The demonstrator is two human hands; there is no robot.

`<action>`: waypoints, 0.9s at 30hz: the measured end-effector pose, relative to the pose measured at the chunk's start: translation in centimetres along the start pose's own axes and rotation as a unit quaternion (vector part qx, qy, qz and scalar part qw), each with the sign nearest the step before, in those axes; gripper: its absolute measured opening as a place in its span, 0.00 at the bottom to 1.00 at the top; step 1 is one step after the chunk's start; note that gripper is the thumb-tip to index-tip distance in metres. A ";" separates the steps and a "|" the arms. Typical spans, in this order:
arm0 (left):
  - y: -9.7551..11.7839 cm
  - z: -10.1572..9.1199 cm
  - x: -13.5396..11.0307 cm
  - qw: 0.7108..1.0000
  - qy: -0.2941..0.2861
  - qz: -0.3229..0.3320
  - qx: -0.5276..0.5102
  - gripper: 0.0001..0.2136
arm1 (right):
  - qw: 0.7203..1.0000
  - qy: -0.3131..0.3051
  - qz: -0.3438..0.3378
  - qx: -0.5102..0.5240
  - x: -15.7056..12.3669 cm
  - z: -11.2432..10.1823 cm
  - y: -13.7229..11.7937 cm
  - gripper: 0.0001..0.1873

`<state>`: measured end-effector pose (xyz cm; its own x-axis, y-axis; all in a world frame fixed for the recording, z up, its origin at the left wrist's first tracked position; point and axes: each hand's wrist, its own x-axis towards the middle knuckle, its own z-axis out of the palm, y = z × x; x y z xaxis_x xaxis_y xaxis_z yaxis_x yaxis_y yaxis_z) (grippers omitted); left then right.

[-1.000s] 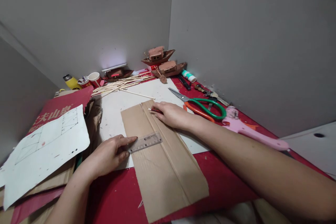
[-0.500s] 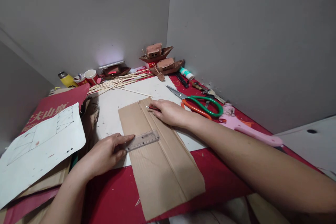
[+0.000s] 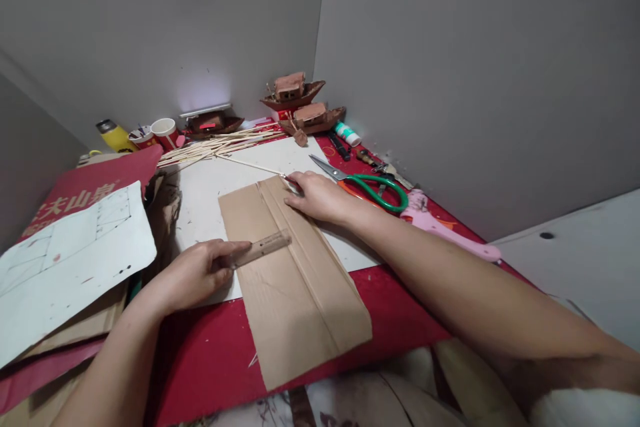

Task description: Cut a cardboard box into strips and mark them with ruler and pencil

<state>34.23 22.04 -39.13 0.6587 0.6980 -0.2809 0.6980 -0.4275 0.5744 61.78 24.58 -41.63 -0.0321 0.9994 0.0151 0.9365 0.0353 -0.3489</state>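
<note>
A piece of brown corrugated cardboard (image 3: pixel 295 293), with creases along its length, lies in front of me over a white sheet (image 3: pixel 195 200) and the red tabletop. Pinched in my left hand (image 3: pixel 197 273) is a short clear ruler (image 3: pixel 270 244), reaching across the cardboard's middle and looking tilted. My right hand (image 3: pixel 317 197) is closed around a slim pen-like tool (image 3: pixel 290 181), mostly hidden by the fingers. Its pale tip is near the cardboard's far edge. Green-and-orange-handled scissors (image 3: pixel 360 180) lie just beyond my right wrist.
Thin wooden sticks (image 3: pixel 220 145), model boats (image 3: pixel 313 119), paper cups (image 3: pixel 165 132) and a yellow bottle (image 3: pixel 115 137) stand or lie along the back. A pink-handled tool (image 3: pixel 450 233) is at right. Cardboard with a drawn-on white sheet (image 3: pixel 75 267) is stacked left. Grey walls enclose the far sides.
My right hand has moved toward the cardboard's far edge with the tool. The ruler in my left hand has tilted and shows a narrower face. The whole view has shifted slightly.
</note>
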 end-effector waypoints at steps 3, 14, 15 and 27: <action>-0.4 0.4 0.1 1.000 0.016 0.023 -0.006 0.30 | 0.999 -0.008 0.016 0.040 0.1 0.0 -0.1 0.24; -0.9 0.7 0.8 0.984 0.175 -0.014 0.007 0.10 | 0.963 -0.075 0.063 0.251 0.3 -0.4 -1.8 0.12; -1.0 0.7 0.8 0.982 0.190 -0.018 -0.001 0.09 | 0.951 -0.095 0.074 0.284 0.1 -0.7 -2.2 0.08; -1.2 0.1 0.2 0.918 0.360 0.046 -0.160 0.11 | 0.774 0.129 0.202 0.586 -6.5 -7.9 -2.1 0.07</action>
<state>33.58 22.59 -39.97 0.2742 0.9155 0.2943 0.4556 -0.3932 0.7986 62.82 17.97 -33.63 0.3934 0.9012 -0.1821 -0.1131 -0.1491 -0.9823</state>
